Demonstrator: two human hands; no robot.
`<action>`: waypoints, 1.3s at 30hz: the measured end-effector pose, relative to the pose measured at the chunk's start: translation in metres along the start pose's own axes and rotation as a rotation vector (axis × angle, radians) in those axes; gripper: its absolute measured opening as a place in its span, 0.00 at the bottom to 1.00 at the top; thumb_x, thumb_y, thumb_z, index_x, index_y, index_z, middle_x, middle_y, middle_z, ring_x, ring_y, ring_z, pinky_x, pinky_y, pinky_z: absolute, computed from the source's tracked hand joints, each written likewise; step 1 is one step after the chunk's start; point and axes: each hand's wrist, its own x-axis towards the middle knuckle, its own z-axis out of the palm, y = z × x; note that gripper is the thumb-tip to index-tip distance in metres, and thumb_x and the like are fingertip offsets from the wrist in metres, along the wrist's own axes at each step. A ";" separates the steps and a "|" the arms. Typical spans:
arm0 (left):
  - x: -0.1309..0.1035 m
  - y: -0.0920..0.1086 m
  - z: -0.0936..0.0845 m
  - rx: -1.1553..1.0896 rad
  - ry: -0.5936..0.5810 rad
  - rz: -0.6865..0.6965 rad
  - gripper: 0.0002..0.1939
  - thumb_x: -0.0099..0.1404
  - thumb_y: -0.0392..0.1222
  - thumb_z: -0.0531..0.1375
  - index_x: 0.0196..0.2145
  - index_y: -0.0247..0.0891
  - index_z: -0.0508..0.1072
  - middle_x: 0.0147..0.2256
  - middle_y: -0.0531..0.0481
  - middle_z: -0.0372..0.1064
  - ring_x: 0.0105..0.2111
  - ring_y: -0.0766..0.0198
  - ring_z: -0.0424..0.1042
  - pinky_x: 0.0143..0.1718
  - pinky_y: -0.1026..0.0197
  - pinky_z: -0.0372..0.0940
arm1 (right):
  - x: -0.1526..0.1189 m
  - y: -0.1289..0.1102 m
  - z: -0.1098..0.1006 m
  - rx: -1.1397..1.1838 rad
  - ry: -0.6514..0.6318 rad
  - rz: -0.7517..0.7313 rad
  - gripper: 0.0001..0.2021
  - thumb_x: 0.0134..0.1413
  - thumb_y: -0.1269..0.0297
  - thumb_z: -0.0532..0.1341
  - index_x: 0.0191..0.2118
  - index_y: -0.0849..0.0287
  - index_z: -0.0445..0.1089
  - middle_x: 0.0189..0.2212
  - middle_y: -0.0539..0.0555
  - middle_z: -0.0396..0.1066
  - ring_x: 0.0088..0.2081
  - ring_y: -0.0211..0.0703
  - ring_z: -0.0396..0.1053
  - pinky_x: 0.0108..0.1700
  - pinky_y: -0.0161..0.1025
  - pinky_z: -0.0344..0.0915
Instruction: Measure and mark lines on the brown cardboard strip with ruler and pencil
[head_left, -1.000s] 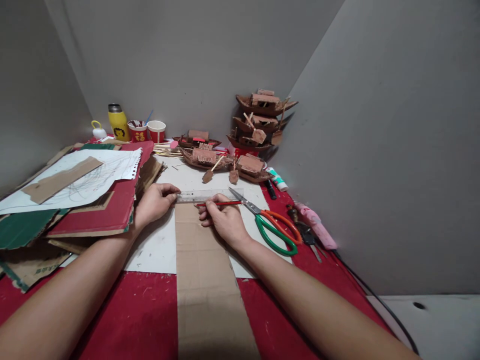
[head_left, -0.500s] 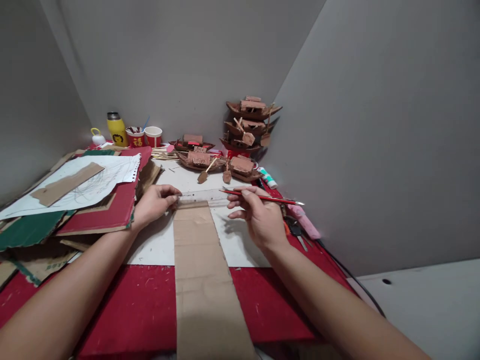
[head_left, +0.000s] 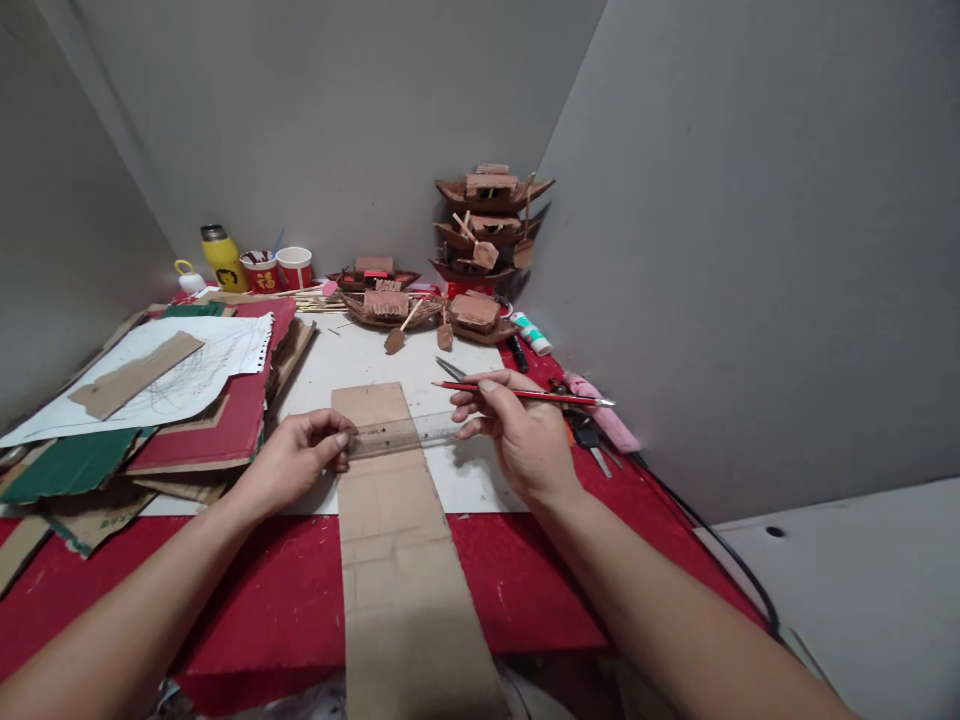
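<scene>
A long strip of brown cardboard runs from the white sheet over the table's front edge. Across its upper part lies a clear ruler. My left hand pinches the ruler's left end between thumb and fingers. In my right hand is a red pencil, its tip pointing left, and a dark pointed metal tool sticks out beyond the fingers. The right fingertips are at the ruler's right end.
Cardboard pieces and a red board are piled at the left. Brown model boats stand at the back, near paper cups and a yellow bottle. A pink-handled tool with a black cord lies at the right.
The ruler and my left hand have come nearer along the cardboard, whose far end now shows beyond the ruler. My right hand still holds the pencil. The view has shifted slightly.
</scene>
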 end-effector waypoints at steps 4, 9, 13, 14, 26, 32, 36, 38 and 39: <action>-0.003 0.001 0.000 0.042 -0.004 -0.002 0.12 0.57 0.49 0.60 0.33 0.36 0.70 0.21 0.54 0.68 0.23 0.66 0.65 0.29 0.62 0.61 | -0.001 -0.003 -0.001 -0.019 -0.008 -0.017 0.08 0.52 0.59 0.61 0.32 0.58 0.71 0.26 0.51 0.74 0.25 0.37 0.72 0.22 0.32 0.70; -0.001 0.000 0.000 0.078 0.007 -0.006 0.12 0.57 0.50 0.60 0.31 0.38 0.70 0.21 0.54 0.67 0.23 0.66 0.65 0.29 0.62 0.60 | -0.003 -0.001 0.001 -0.067 -0.023 -0.011 0.09 0.53 0.57 0.62 0.32 0.58 0.71 0.27 0.52 0.74 0.26 0.37 0.72 0.22 0.32 0.70; 0.000 -0.004 0.000 0.055 0.011 -0.004 0.12 0.57 0.50 0.60 0.31 0.38 0.70 0.21 0.55 0.66 0.21 0.67 0.63 0.26 0.63 0.60 | -0.003 0.001 0.001 -0.093 -0.026 -0.007 0.10 0.53 0.56 0.62 0.33 0.58 0.70 0.27 0.52 0.74 0.26 0.38 0.72 0.22 0.33 0.70; 0.000 -0.004 -0.001 0.051 0.012 -0.001 0.12 0.57 0.50 0.60 0.31 0.38 0.70 0.21 0.55 0.66 0.21 0.67 0.63 0.26 0.63 0.59 | -0.003 0.001 0.001 -0.096 -0.024 -0.007 0.10 0.53 0.56 0.62 0.33 0.58 0.70 0.27 0.52 0.74 0.26 0.37 0.72 0.22 0.33 0.70; 0.000 -0.004 0.000 0.110 0.035 0.035 0.09 0.57 0.47 0.59 0.31 0.38 0.71 0.23 0.55 0.66 0.23 0.67 0.62 0.26 0.64 0.58 | -0.005 0.002 0.001 -0.116 -0.039 -0.002 0.10 0.53 0.56 0.62 0.33 0.59 0.70 0.26 0.52 0.74 0.26 0.38 0.72 0.23 0.33 0.70; -0.002 -0.001 -0.001 0.127 0.033 0.007 0.10 0.58 0.47 0.58 0.32 0.37 0.72 0.22 0.55 0.65 0.22 0.67 0.62 0.26 0.64 0.58 | -0.006 0.002 0.003 -0.128 -0.056 -0.005 0.10 0.53 0.56 0.62 0.33 0.59 0.70 0.26 0.52 0.74 0.26 0.38 0.71 0.23 0.33 0.70; -0.002 0.000 0.000 0.131 0.025 0.002 0.11 0.58 0.48 0.57 0.32 0.37 0.71 0.23 0.55 0.65 0.23 0.67 0.62 0.26 0.64 0.58 | -0.007 0.002 0.003 -0.132 -0.072 0.004 0.11 0.52 0.55 0.63 0.33 0.60 0.70 0.26 0.51 0.74 0.26 0.37 0.71 0.23 0.33 0.70; -0.002 -0.001 -0.001 0.136 0.020 0.014 0.11 0.58 0.47 0.57 0.33 0.36 0.71 0.23 0.55 0.65 0.23 0.67 0.62 0.27 0.64 0.58 | -0.007 0.002 0.004 -0.135 -0.080 0.011 0.12 0.52 0.55 0.63 0.34 0.60 0.70 0.26 0.51 0.74 0.26 0.37 0.71 0.23 0.33 0.70; -0.002 -0.001 -0.001 0.138 0.017 0.020 0.11 0.58 0.47 0.57 0.33 0.36 0.71 0.24 0.55 0.65 0.23 0.67 0.63 0.27 0.64 0.58 | -0.007 0.002 0.004 -0.138 -0.083 0.013 0.12 0.53 0.55 0.63 0.34 0.60 0.70 0.26 0.51 0.74 0.26 0.37 0.71 0.23 0.33 0.70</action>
